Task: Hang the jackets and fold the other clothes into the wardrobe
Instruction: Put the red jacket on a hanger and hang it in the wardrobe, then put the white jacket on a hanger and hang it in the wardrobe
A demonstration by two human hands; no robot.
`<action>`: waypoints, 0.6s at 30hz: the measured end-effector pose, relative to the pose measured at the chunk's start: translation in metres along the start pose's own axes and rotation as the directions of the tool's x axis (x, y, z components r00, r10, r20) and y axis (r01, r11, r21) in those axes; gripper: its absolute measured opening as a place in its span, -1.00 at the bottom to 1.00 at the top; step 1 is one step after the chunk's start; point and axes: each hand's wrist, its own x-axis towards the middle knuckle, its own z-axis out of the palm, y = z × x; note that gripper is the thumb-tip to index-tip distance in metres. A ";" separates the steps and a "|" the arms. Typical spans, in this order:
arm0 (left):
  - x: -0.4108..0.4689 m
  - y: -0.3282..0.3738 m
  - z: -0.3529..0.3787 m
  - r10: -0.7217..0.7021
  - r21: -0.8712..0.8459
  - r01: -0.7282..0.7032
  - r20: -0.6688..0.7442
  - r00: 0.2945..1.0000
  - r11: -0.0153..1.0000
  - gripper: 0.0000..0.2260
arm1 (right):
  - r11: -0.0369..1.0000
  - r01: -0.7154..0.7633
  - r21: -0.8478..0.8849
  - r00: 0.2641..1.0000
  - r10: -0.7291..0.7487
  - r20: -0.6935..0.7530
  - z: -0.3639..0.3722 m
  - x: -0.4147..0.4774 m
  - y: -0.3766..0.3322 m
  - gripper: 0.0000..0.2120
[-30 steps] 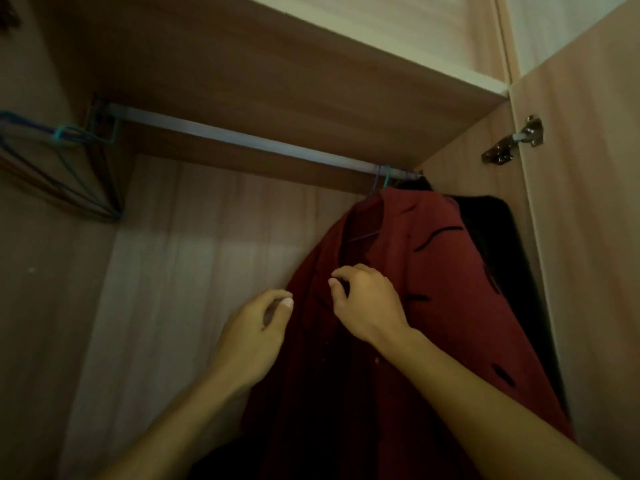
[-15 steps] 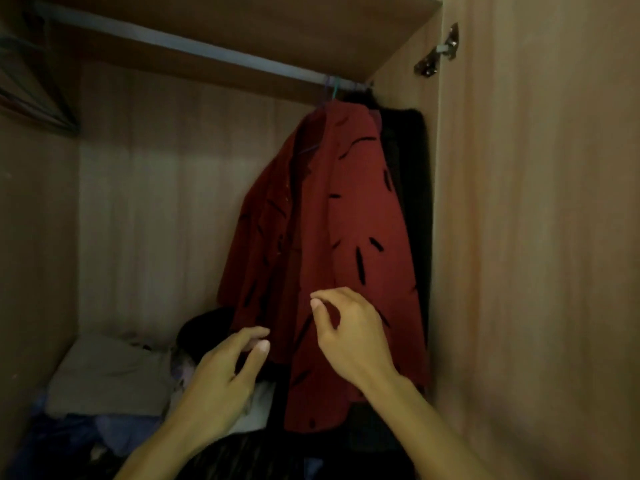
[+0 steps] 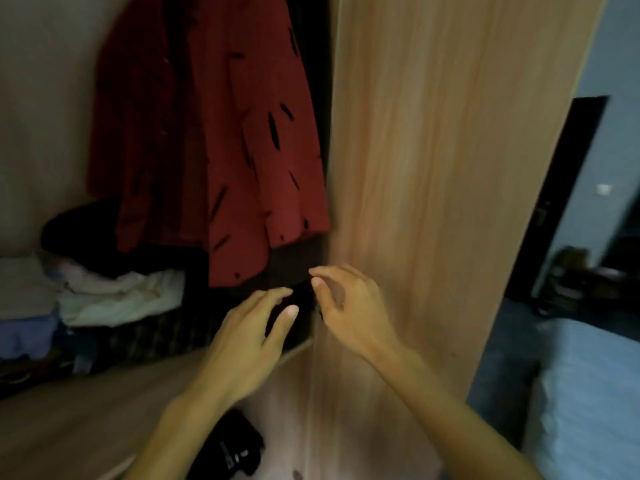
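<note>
Inside the wardrobe, the red jacket (image 3: 221,150) hangs at the right, just beside the wardrobe door (image 3: 433,168), with a dark garment (image 3: 287,265) behind it. Below its hem, the left hand (image 3: 242,344) and right hand (image 3: 349,310) are raised, fingers loosely curled, grasping nothing. Folded clothes (image 3: 114,299) lie stacked at left on the shelf (image 3: 69,420).

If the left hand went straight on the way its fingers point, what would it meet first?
Probably the dark garment hanging behind the red jacket: the left hand points at its lower edge. Depth is unclear here.
</note>
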 end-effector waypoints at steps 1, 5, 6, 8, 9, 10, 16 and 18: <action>-0.007 0.001 0.011 0.013 -0.018 -0.012 0.016 1.000 1.000 -0.50 | 0.999 -0.027 -0.021 1.000 0.027 -0.007 -0.004 -0.017 0.002 -0.80; -0.042 0.018 0.061 0.028 -0.149 -0.010 0.123 0.992 0.989 -0.64 | 0.970 -0.185 -0.160 0.983 0.182 -0.034 -0.028 -0.106 0.017 -0.79; -0.054 0.025 0.077 0.034 -0.181 -0.003 0.169 0.985 0.983 -0.67 | 0.952 -0.240 -0.190 0.971 0.238 -0.035 -0.038 -0.131 0.022 -0.78; -0.080 0.045 0.108 0.068 -0.244 0.000 0.268 0.961 0.970 -0.69 | 0.907 -0.350 -0.235 0.936 0.350 -0.043 -0.065 -0.180 0.031 -0.78; -0.095 0.058 0.124 0.093 -0.284 0.003 0.326 0.941 0.959 -0.68 | 0.879 -0.402 -0.256 0.915 0.400 -0.062 -0.082 -0.204 0.034 -0.78; -0.110 0.074 0.139 0.122 -0.321 0.007 0.382 0.916 0.947 -0.67 | 0.848 -0.454 -0.274 0.890 0.448 -0.089 -0.099 -0.227 0.037 -0.78; -0.181 0.176 0.205 0.288 -0.424 -0.031 0.557 0.779 0.905 -0.67 | 0.659 -0.695 -0.286 0.719 0.638 -0.276 -0.195 -0.353 0.041 -0.76; -0.200 0.210 0.221 0.323 -0.439 -0.045 0.585 0.744 0.898 -0.67 | 0.617 -0.748 -0.245 0.662 0.668 -0.341 -0.221 -0.395 0.040 -0.77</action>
